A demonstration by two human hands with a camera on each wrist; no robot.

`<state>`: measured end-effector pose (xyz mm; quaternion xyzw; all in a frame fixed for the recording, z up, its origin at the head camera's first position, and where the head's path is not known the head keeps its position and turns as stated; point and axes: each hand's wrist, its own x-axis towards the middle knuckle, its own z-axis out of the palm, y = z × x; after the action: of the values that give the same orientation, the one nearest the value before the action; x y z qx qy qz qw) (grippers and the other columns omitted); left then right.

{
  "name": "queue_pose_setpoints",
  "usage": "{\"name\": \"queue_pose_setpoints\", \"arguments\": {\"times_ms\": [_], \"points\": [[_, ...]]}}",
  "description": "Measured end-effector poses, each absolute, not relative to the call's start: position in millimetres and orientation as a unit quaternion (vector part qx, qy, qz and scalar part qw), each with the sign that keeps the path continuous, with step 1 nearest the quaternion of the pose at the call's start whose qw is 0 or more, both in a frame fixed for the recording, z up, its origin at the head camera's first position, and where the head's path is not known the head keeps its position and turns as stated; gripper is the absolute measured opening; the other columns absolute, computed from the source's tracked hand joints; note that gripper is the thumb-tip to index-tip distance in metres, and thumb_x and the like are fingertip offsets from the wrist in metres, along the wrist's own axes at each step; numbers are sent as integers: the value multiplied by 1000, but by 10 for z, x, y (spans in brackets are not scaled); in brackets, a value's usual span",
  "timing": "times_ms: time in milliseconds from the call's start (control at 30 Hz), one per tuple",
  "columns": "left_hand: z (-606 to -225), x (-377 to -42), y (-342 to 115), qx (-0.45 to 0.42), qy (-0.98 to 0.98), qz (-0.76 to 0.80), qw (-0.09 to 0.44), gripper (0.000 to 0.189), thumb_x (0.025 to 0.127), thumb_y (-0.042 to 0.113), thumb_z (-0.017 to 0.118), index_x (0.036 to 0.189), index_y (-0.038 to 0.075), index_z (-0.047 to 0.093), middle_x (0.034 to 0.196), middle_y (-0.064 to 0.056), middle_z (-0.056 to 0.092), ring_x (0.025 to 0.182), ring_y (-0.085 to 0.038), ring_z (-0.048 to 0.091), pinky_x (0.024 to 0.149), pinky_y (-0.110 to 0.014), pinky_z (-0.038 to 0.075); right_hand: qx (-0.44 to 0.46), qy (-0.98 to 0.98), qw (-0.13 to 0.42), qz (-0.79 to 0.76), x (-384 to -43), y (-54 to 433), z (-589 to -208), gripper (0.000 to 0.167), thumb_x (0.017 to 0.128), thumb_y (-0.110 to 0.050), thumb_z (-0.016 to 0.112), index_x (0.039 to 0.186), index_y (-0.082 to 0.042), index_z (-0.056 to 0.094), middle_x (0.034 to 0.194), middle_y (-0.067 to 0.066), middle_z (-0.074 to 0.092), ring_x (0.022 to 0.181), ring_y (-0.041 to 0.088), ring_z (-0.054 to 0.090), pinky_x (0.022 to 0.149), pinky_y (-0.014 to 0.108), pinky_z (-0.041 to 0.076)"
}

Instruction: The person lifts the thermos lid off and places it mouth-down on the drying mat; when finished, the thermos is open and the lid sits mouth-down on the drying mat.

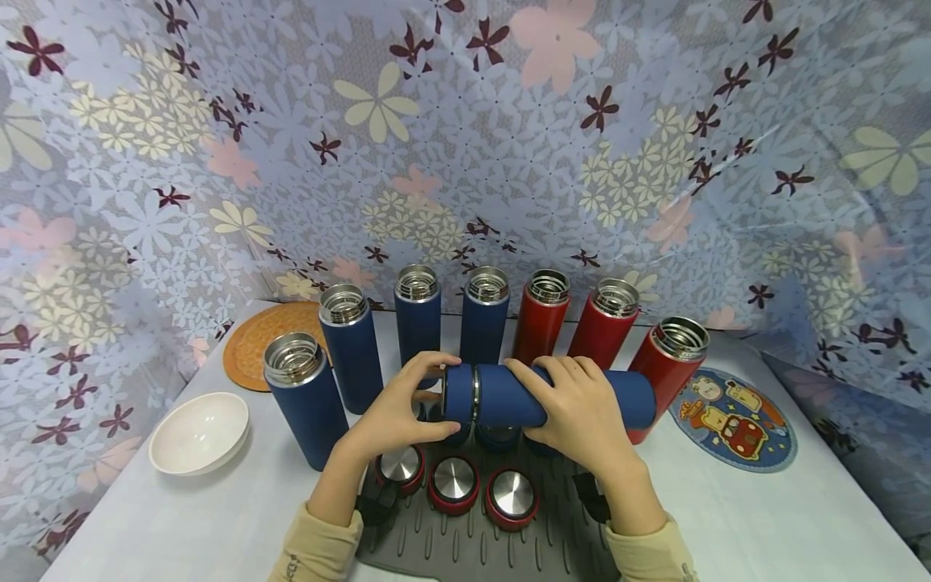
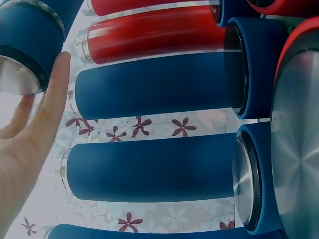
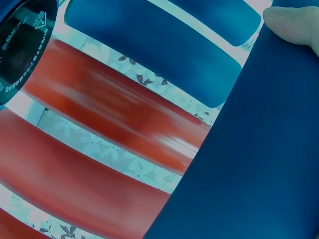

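A blue thermos bottle lies sideways in the air above a grey mat, its lidded end to the left. Around its body my right hand is wrapped; in the right wrist view the thumb presses on the blue side. With thumb and fingers on opposite sides, my left hand holds the bottle's blue lid at its rim. The left wrist view shows the lid's steel top beside the fingers. Below, red lids with steel tops sit on the mat, and blue lids are partly hidden behind the bottle.
Several open blue bottles and three open red bottles stand in an arc behind the grey ridged mat. A white bowl and a round orange mat are on the left, a cartoon mat on the right.
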<state>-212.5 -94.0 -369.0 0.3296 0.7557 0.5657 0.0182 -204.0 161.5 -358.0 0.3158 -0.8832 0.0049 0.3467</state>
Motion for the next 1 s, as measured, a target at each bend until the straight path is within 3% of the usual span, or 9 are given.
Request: {"name": "queue_pose_setpoints", "arguments": {"times_ms": [133,233,400,600,833,1000], "points": [[-3680,-2123,-942,300,768,564,43,67,81,12,69,137,14,33,131,-16,41,104,-31,55,83,-37,50,318,-882,348,8,-2040,1614,-3579,94,43,-43,89,127,-22,53,100,11,63,88,30,60,84,44,45],[-3676,-2131,-940,290,780,552,51,61,87,17,62,139,16,30,124,-18,44,84,-24,61,73,-36,53,319,-881,348,9,-2038,1612,-3578,95,42,-43,90,127,-22,53,101,11,63,88,30,60,84,44,45],[-3674,-2143,-936,279,793,539,53,47,96,23,48,139,15,30,110,-19,48,57,-17,60,63,-34,53,317,-883,345,10,-2032,1608,-3570,96,42,-44,90,128,-22,52,102,11,63,89,30,60,85,44,45],[-3674,-2138,-937,273,786,553,32,41,98,29,43,136,16,36,109,-18,47,56,-18,61,66,-33,53,303,-889,342,19,-2018,1632,-3542,95,43,-42,89,128,-21,52,102,12,63,90,30,60,86,45,44],[-3691,-2136,-941,279,765,580,11,41,98,31,43,136,16,37,90,-15,42,57,-31,62,64,-33,54,266,-896,346,75,-2005,1717,-3496,93,45,-36,90,129,-19,53,104,13,63,94,31,59,87,47,43],[-3673,-2128,-945,276,767,579,15,40,98,27,44,135,16,38,101,-18,44,57,-24,61,62,-34,54,206,-897,323,219,-1958,1870,-3453,88,47,-26,90,127,-17,54,114,11,57,98,33,56,82,53,43]]}}
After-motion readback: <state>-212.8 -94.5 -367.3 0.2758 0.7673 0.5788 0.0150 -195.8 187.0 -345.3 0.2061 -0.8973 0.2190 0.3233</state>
